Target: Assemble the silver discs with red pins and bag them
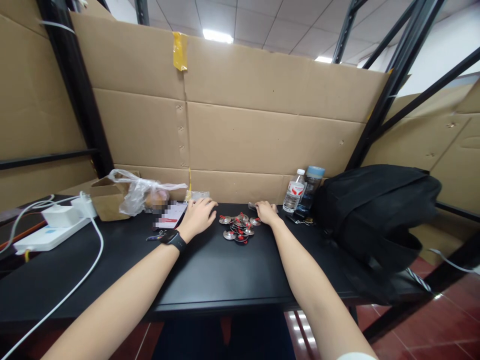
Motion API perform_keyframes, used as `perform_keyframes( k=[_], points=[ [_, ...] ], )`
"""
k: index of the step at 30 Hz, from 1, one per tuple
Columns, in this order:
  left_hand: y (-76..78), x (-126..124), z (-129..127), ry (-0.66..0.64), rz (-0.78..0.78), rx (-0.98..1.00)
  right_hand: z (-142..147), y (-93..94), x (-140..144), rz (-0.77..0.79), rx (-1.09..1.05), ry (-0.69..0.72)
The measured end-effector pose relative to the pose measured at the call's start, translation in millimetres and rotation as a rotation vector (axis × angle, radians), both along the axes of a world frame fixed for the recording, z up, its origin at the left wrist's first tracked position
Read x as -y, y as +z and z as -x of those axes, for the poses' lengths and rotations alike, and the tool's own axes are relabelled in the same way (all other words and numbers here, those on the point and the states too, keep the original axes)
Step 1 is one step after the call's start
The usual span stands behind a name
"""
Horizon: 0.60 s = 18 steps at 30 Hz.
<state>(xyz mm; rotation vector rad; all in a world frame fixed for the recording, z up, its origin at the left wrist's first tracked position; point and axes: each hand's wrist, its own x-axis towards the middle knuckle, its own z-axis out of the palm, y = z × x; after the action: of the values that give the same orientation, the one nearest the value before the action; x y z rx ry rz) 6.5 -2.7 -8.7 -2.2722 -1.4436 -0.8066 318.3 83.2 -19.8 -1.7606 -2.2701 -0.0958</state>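
At the left edge of the black worktop [210, 270]: a white power strip [47, 236] with a white charger [60, 215] plugged in, a white cable [80, 280] trailing toward the front edge. Just behind, near the back left corner, a brown cardboard box [107, 199] with a crumpled clear plastic bag [140, 194] spilling over it. Next along the back edge, a white card with red print [171, 216], partly blurred and unreadable. Left hand [198, 216], black watch [173, 241] on the wrist, palm down and fingers loosely spread, grasping nothing, resting just left of a small pile of silver discs with red parts [239, 228] at the middle of the back edge. Right hand [267, 212] palm down at the right side of the pile, fingertips touching or almost touching the nearest discs; possibly a small metal piece under the fingers, too small to tell, so grip there unclear. Further right, beside the back edge, a clear water bottle with a red label [294, 191] and a darker bottle with a blue cap [310, 190], touching side by side. At the right edge, a large black backpack [375, 215] slumped over the corner. Behind everything, a wall of cardboard sheets [262, 125].
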Motion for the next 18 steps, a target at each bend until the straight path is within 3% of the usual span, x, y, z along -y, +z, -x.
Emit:
perform_keyframes(
  k=[7, 11, 14, 18],
  points=[
    [2.8, 11.3, -11.7, -0.079, -0.017, -0.010, 4.2, 2.1, 4.8, -0.088, -0.045, -0.066],
    [0.7, 12.1, -12.0, -0.113, -0.033, -0.013, 3.7, 11.8, 5.8, -0.191, -0.226, -0.063],
    [0.2, 12.6, -13.5, -0.144, -0.015, 0.042, 6.9, 26.9, 11.9, -0.272, -0.484, 0.076],
    [0.7, 16.7, -19.9, -0.209, 0.034, 0.143, 22.1, 46.2, 30.4, -0.162, -0.698, 0.354]
  ],
)
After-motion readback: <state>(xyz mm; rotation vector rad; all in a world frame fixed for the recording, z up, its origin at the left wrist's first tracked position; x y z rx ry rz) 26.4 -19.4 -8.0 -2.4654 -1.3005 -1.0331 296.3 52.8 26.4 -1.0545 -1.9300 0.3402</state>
